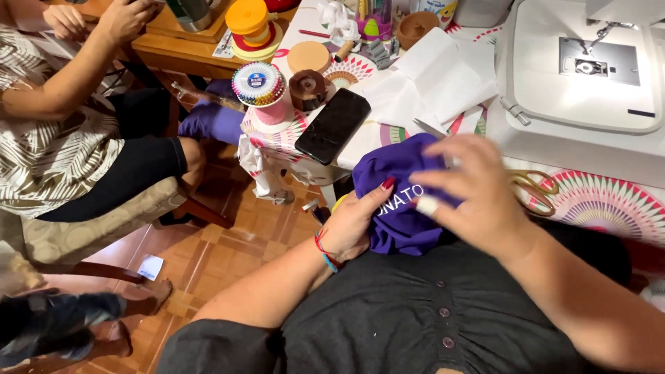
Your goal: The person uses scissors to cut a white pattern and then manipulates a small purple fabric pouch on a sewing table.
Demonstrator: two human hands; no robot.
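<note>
A crowded sewing table [609, 208] with a bright radial-patterned cover fills the upper right of the frame, above a floor of orange-brown tiles [228, 242] at lower left. A white sewing machine [582, 69] sits at the top right corner, and sheets of white paper [429, 83] lie left of it. Near the middle of the frame a piece of purple fabric [402, 173] with white lettering is bunched at the table's edge, over the person's dark grey buttoned top. The left hand [357, 221], with red nails and a red and blue cord at the wrist, grips the cloth from the left side, thumb pressed on top. The right hand [478, 190] lies over the cloth from the right with fingers curled onto it, one finger wrapped in white tape; motion blur hides how firmly it pinches. Gold-handled scissors [533, 187] lie just right of that hand. A black phone [332, 125] rests face up above the fabric, beside a round wheel of coloured pins [258, 84]. At upper left another person [62, 131] sits in a patterned top.
</note>
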